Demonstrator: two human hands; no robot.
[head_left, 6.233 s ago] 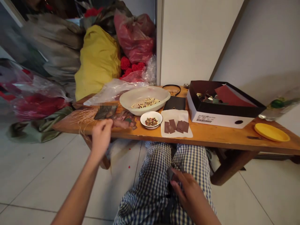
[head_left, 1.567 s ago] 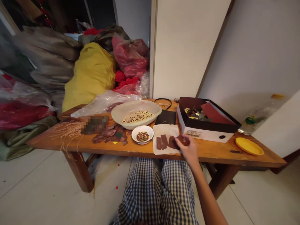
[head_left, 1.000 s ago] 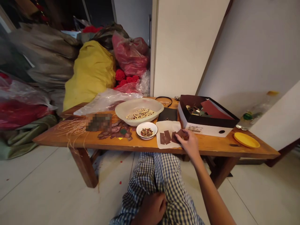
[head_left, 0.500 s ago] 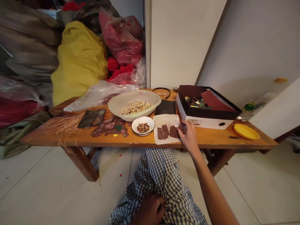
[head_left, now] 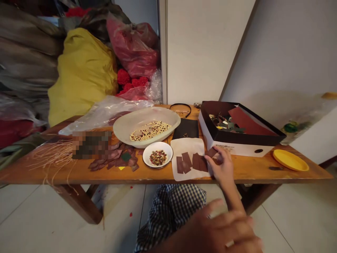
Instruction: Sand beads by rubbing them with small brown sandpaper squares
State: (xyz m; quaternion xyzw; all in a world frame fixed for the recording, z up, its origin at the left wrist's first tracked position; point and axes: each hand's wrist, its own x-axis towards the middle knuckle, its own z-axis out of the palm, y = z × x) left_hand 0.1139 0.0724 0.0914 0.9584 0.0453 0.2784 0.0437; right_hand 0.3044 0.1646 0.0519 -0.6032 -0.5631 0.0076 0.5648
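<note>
**Right hand** (head_left: 221,166) at centre right of the frame, resting over a long orange-brown wooden bench (head_left: 252,169). Its fingers (head_left: 213,154) lie together on a small dark brown rectangular piece (head_left: 211,152); whether they clamp it cannot be told. Further dark brown rectangular pieces (head_left: 186,162) lie on a cream sheet (head_left: 187,144) just left of the hand. A small white dish of speckled seeds (head_left: 158,143) stands left of the sheet. A white box with black lining (head_left: 244,150) stands behind the hand. **Left hand** (head_left: 210,228), blurred, at lower centre, is below the bench edge, its fingers apart and holding nothing visible.
</note>
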